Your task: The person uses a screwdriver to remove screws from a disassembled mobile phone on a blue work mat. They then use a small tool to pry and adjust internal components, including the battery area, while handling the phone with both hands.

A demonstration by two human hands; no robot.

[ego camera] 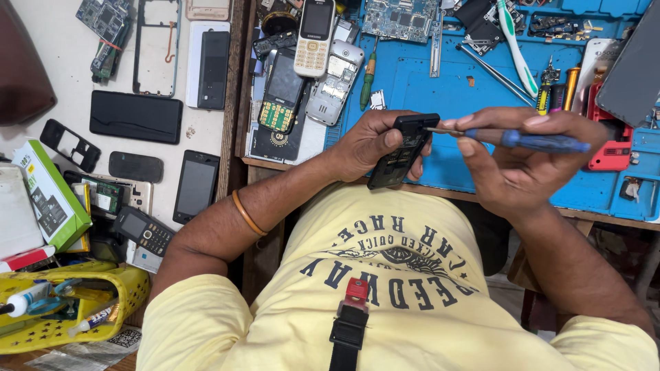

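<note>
My left hand grips a small black phone body with its back open, held tilted above the front edge of the blue work mat. My right hand holds a blue-handled screwdriver. Its thin metal tip points left and touches the upper end of the phone body. Both hands hover just over my yellow shirt.
Several keypad phones and opened handsets lie at the mat's left. A circuit board, tweezers, a toothbrush and a red part rest on the mat. Left table holds black phones, a green-white box and a yellow basket.
</note>
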